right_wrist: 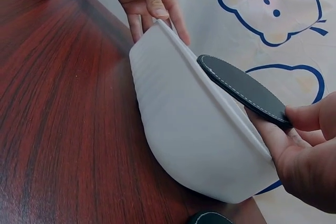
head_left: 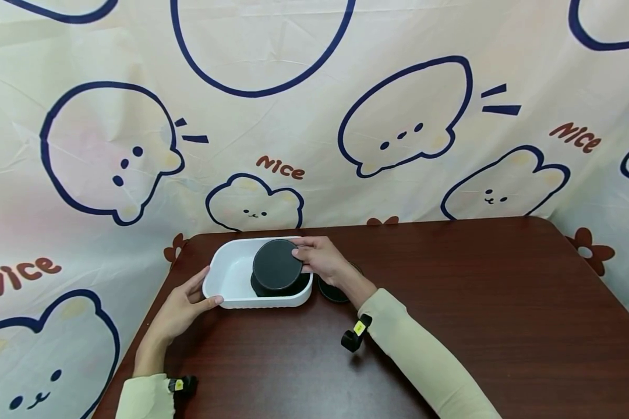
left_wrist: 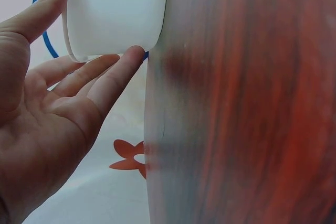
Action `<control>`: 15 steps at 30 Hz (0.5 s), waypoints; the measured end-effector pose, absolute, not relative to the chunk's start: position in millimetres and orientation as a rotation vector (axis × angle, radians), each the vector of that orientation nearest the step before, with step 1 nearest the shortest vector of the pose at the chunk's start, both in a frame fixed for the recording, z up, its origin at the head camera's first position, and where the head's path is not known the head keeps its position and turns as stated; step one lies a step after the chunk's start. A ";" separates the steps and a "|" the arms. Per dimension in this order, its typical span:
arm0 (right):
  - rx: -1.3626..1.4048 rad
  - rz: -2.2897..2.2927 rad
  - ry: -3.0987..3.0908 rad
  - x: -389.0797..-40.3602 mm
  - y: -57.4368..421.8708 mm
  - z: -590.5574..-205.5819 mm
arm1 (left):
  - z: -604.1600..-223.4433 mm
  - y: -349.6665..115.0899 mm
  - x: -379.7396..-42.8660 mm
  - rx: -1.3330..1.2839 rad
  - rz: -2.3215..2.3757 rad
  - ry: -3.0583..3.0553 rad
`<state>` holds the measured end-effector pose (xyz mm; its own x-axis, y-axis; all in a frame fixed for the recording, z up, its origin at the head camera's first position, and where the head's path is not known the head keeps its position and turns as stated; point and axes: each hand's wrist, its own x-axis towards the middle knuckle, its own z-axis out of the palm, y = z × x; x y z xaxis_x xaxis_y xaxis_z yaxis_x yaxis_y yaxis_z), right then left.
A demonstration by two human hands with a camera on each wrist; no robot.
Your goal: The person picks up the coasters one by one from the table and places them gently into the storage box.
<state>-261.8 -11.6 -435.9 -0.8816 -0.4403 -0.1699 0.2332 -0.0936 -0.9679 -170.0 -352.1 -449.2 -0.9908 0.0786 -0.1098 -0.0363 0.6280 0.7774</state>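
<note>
A white rounded storage bin (head_left: 229,270) sits at the back left of the table. My left hand (head_left: 180,305) grips its left end, thumb at the near corner and fingers against the end wall, as the left wrist view also shows. Between thumb and fingers, my right hand (head_left: 322,259) pinches a round black coaster (right_wrist: 244,87) with white edge stitching. That coaster is tilted over the right half of the bin. Beneath it, inside the bin, lie dark round shapes (head_left: 264,289), partly hidden. Another black coaster (head_left: 332,293) lies on the table right of the bin, partly covered by my right wrist.
The dark brown wooden table (head_left: 477,302) stretches to the right and toward me. Directly behind its back edge hangs a cream cloth (head_left: 314,128) printed with blue cartoon outlines. Each wrist carries a small black camera.
</note>
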 end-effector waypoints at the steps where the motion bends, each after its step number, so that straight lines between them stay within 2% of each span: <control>1: -0.227 -2.017 1.752 -261.6 -12.5 -435.7 | -449.1 -352.3 -170.1 0.033 1.300 2.711; 15: -0.249 -1.962 1.843 -259.2 -25.2 -432.7 | -449.1 -352.9 -171.1 0.025 1.278 2.712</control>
<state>-259.2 -25.2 -432.7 -0.8893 -0.4278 -0.1618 0.1881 -0.0196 -0.9820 -171.1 -352.9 -449.1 -0.9896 0.0761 -0.1221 -0.0457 0.6384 0.7683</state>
